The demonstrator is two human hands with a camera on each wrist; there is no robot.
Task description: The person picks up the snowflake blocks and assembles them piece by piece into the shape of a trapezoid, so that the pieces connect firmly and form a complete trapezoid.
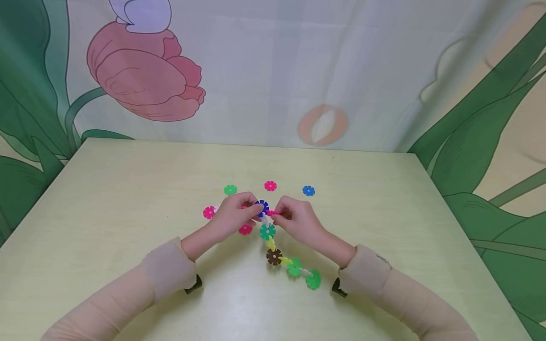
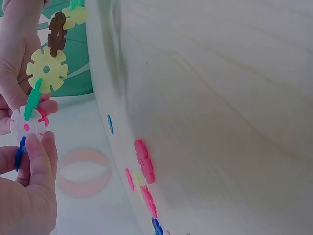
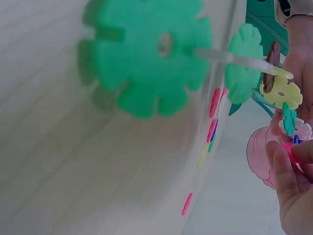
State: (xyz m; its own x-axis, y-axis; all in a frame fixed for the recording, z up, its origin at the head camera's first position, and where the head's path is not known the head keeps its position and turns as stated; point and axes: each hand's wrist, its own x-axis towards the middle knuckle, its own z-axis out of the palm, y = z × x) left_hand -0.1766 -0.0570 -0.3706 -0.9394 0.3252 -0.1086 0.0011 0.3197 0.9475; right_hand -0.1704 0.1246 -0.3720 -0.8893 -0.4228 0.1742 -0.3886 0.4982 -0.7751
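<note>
Slotted plastic snowflake discs are joined in a chain hanging between the two hands. My left hand [image 1: 232, 212] pinches the dark blue disc [image 1: 263, 207] at its upper end. My right hand [image 1: 300, 220] pinches a pink disc [image 1: 272, 213] against the blue one; whether their slots are joined I cannot tell. Below come a white disc [image 2: 18, 121], a teal disc [image 1: 267, 231], a yellow disc [image 2: 56, 73], a brown disc [image 1: 274, 256], a second yellow disc [image 1: 286, 261], then a green disc [image 1: 294, 267], a white one edge-on and a last green disc [image 1: 313, 279].
Loose discs lie on the pale table [image 1: 128, 189] beyond the hands: a green one [image 1: 230, 189], a pink one [image 1: 270, 185] and a blue one [image 1: 309, 191]. More pink discs [image 1: 209, 212] are near the left hand, partly hidden. A printed curtain [image 1: 256, 71] hangs behind the table.
</note>
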